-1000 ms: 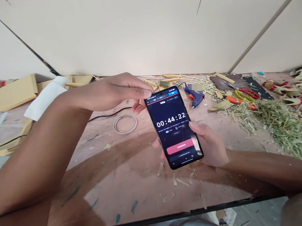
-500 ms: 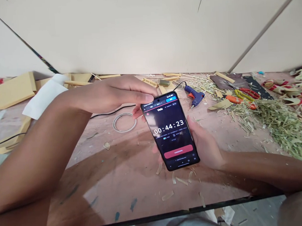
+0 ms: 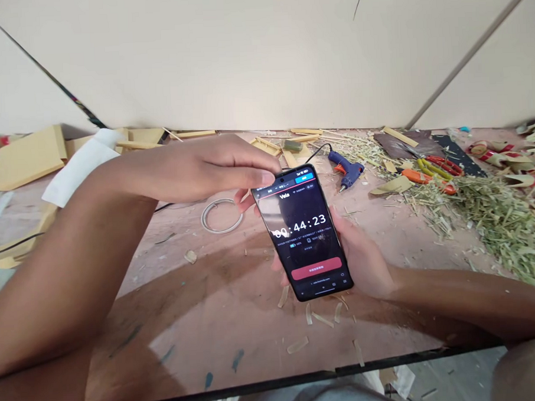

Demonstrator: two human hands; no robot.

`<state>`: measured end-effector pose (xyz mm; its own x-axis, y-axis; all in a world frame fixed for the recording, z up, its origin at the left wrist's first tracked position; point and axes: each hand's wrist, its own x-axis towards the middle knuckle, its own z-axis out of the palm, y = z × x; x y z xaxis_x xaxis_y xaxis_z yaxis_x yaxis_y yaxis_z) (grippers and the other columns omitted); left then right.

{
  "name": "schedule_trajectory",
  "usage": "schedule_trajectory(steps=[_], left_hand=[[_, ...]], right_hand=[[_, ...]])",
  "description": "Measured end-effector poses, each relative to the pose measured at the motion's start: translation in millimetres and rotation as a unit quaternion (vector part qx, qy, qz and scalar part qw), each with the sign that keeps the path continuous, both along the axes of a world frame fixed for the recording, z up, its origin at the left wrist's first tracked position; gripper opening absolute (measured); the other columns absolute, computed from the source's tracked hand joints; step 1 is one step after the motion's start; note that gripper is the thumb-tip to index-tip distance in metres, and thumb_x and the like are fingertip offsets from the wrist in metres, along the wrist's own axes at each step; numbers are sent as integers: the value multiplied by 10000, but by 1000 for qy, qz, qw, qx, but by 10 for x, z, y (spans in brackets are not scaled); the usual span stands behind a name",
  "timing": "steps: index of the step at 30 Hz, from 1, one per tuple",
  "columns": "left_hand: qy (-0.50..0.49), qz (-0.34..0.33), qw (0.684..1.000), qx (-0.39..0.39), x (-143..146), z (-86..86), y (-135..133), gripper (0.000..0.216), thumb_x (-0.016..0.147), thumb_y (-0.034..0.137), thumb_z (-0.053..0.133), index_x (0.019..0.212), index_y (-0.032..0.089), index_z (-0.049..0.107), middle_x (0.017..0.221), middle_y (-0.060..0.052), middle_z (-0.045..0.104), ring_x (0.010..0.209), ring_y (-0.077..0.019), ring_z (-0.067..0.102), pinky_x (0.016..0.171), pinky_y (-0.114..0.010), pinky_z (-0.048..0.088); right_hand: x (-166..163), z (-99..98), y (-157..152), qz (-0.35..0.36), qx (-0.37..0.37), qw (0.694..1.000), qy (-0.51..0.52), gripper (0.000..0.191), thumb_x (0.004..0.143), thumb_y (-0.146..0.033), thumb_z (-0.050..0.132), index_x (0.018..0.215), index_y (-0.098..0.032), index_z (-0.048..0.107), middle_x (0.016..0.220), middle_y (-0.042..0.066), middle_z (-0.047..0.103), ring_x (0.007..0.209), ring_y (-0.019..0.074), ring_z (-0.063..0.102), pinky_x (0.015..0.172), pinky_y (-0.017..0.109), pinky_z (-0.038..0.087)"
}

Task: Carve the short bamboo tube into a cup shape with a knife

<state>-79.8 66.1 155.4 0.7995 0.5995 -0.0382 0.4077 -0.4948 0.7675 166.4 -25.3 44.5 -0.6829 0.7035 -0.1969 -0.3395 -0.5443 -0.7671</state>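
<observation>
A black smartphone (image 3: pixel 307 240) is held tilted above the table, its lit screen facing me and reading 00:44:23 over a red button. Cradling it from the right and from behind is my right hand (image 3: pixel 363 255), closed round its edge; some fingertips peep out on the phone's left side. My left hand (image 3: pixel 230 166) reaches over from the left and grips the phone's top left corner, thumb on the front, other fingers partly hidden behind it. Beneath, on the table, lies a white ring-shaped coil (image 3: pixel 221 216).
A blue glue gun (image 3: pixel 348 170) with a black cord lies behind the phone. Farther right are red-handled and yellow-handled tools (image 3: pixel 441 166) and a heap of green shavings (image 3: pixel 499 226). Yellow boards (image 3: pixel 28 158) and white paper (image 3: pixel 82 167) lie left. The table's dark edge (image 3: pixel 214 395) runs in front.
Both hands keep their hold on the phone, which stays almost in place. The view has shifted very slightly. The screen still reads 00:44:23, with a small change in its glare.
</observation>
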Motion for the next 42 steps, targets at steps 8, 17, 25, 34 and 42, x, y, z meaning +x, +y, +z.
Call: schedule_trajectory(steps=[8, 17, 25, 34, 42], left_hand=[[65, -52, 991, 106, 16, -44, -90, 295, 920, 344, 791, 1180, 238, 701, 1010, -23, 750, 827, -184, 650, 669, -243, 459], [92, 40, 969, 225, 217, -80, -198, 208, 882, 399, 768, 973, 241, 666, 780, -7, 661, 723, -210, 613, 705, -320, 416], [-27, 100, 977, 185, 365, -199, -227, 519, 1126, 490, 360, 715, 213, 515, 669, -8, 562, 640, -161, 531, 691, -327, 403], [-49, 67, 994, 70, 137, -158, 58, 281, 961, 449, 699, 815, 211, 731, 788, -11, 634, 755, -171, 651, 660, -253, 490], [-173, 145, 973, 55, -268, -83, 348, 520, 907, 609, 821, 779, 112, 736, 710, -21, 625, 697, -132, 575, 670, -262, 440]], right_hand=[[24, 24, 15, -10, -17, 1000, 6, 780, 988, -849, 525, 1305, -171, 745, 1105, 143, 850, 883, 248, 825, 787, 342, 654], [-17, 40, 34, -30, -10, 999, -13, 758, 959, -860, 554, 1284, -198, 732, 1076, 124, 841, 822, 249, 802, 716, 351, 652], [4, 46, 15, -26, -17, 999, -40, 743, 908, -849, 633, 1219, -188, 773, 1068, 126, 855, 828, 245, 811, 713, 326, 642], [11, 42, -8, -32, 21, 998, -55, 776, 924, -884, 580, 1199, -189, 788, 1097, 120, 831, 855, 238, 779, 727, 332, 616], [92, 102, 130, -65, 262, 956, -115, 684, 1102, -767, 341, 1347, -253, 720, 1185, 92, 780, 976, 237, 748, 630, 299, 475]])
